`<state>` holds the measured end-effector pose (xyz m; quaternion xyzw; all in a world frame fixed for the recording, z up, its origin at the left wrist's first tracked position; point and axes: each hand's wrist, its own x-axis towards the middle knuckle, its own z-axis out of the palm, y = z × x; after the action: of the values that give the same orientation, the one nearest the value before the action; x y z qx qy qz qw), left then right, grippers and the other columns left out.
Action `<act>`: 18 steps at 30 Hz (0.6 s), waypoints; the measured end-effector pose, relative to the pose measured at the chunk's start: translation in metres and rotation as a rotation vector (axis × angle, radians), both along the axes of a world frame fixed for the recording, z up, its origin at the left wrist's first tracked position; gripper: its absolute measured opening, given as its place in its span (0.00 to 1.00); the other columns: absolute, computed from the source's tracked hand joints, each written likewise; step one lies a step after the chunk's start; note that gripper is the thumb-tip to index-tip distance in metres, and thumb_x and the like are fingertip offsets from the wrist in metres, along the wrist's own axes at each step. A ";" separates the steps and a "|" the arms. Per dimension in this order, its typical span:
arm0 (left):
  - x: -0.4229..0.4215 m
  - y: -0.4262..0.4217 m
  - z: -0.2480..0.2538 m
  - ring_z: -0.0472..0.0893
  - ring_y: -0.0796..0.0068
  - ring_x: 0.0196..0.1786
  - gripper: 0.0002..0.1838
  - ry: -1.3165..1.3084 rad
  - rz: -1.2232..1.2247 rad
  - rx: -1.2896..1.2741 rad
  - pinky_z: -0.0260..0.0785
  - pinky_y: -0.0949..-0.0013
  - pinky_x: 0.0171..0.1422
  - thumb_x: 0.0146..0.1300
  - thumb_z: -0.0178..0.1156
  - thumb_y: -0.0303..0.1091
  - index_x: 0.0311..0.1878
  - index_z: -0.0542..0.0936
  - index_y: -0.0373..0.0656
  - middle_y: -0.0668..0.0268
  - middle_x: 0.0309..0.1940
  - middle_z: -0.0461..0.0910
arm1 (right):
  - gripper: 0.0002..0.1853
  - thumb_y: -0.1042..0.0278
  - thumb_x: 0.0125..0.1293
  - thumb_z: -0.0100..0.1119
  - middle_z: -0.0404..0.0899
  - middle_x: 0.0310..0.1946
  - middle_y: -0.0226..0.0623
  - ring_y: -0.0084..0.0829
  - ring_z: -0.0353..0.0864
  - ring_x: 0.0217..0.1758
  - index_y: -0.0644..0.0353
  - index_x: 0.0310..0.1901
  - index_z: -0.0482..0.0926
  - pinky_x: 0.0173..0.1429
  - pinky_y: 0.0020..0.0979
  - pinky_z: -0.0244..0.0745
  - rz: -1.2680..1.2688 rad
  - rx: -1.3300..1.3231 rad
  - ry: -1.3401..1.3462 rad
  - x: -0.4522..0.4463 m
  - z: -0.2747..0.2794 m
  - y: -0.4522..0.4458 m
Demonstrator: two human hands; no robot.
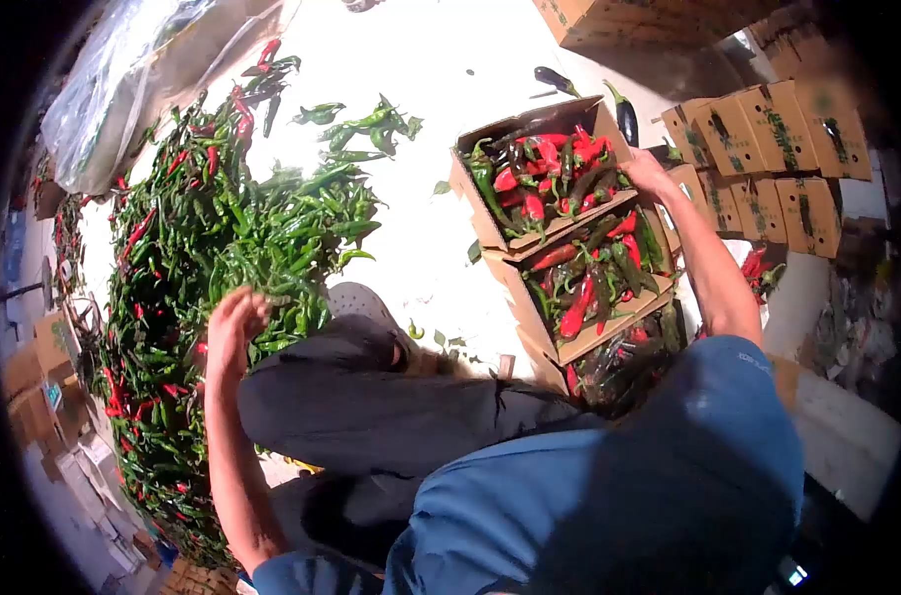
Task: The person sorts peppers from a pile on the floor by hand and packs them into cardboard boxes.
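My left hand is over the big heap of green chili peppers, its fingers curled together; whatever may be in them is too small to make out. At the right rim of the upper cardboard box, my right hand has its fingers bent inward over the peppers; what they hold is hidden. That box contains red peppers along with dark and green ones. Just below it, a second cardboard box carries a similar mix. Nearest my body, dark and red peppers lie partly behind my sleeve.
Eggplants lie behind the upper box. Stacked printed cartons stand at the right, and a large carton at the top. Clear plastic sheeting covers something at upper left. My shoe rests between heap and boxes.
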<state>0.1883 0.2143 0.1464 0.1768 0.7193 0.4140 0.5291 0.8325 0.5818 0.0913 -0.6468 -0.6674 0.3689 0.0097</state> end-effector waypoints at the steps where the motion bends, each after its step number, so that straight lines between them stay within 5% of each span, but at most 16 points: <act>1: -0.009 -0.030 -0.003 0.83 0.70 0.46 0.23 -0.003 0.022 -0.034 0.77 0.67 0.52 0.73 0.56 0.33 0.66 0.70 0.30 0.57 0.49 0.81 | 0.19 0.65 0.69 0.57 0.86 0.47 0.38 0.25 0.79 0.50 0.65 0.57 0.79 0.59 0.31 0.72 -0.012 -0.002 0.024 0.000 -0.001 0.000; 7: -0.039 -0.209 0.020 0.84 0.68 0.48 0.24 0.113 0.254 -0.021 0.78 0.67 0.49 0.73 0.59 0.34 0.67 0.70 0.34 0.55 0.52 0.82 | 0.18 0.62 0.68 0.59 0.87 0.44 0.41 0.28 0.81 0.50 0.64 0.54 0.81 0.57 0.33 0.74 0.082 0.126 -0.042 0.009 -0.029 0.006; 12: -0.027 -0.329 0.063 0.85 0.68 0.45 0.21 0.089 0.642 0.100 0.79 0.69 0.46 0.73 0.58 0.34 0.65 0.71 0.34 0.54 0.51 0.82 | 0.28 0.46 0.67 0.55 0.81 0.53 0.59 0.52 0.79 0.62 0.62 0.57 0.79 0.61 0.44 0.73 0.282 0.230 -0.269 0.026 -0.064 0.037; 14: -0.005 -0.353 0.092 0.84 0.70 0.45 0.22 0.208 0.731 0.093 0.78 0.70 0.46 0.73 0.59 0.35 0.65 0.72 0.35 0.57 0.50 0.82 | 0.27 0.44 0.64 0.56 0.84 0.47 0.57 0.55 0.82 0.55 0.61 0.50 0.83 0.55 0.47 0.76 0.282 0.253 -0.409 0.041 -0.084 0.061; 16: 0.015 -0.387 0.112 0.83 0.74 0.48 0.24 0.319 0.717 0.054 0.77 0.71 0.48 0.72 0.60 0.36 0.67 0.72 0.36 0.58 0.53 0.81 | 0.19 0.54 0.59 0.58 0.85 0.39 0.58 0.54 0.86 0.46 0.63 0.38 0.86 0.47 0.47 0.79 0.406 0.296 -0.516 0.075 -0.119 0.106; 18: 0.045 -0.408 0.142 0.82 0.70 0.52 0.21 0.620 0.545 -0.094 0.76 0.67 0.56 0.71 0.59 0.33 0.64 0.75 0.34 0.58 0.55 0.81 | 0.15 0.59 0.53 0.60 0.82 0.27 0.51 0.45 0.85 0.36 0.65 0.30 0.84 0.42 0.46 0.78 0.175 0.276 -0.442 0.079 -0.106 0.126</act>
<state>0.2333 -0.1936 0.2880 0.0717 0.8833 0.4327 0.1658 0.9115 0.7073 -0.0151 -0.6442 -0.7505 0.1239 -0.0799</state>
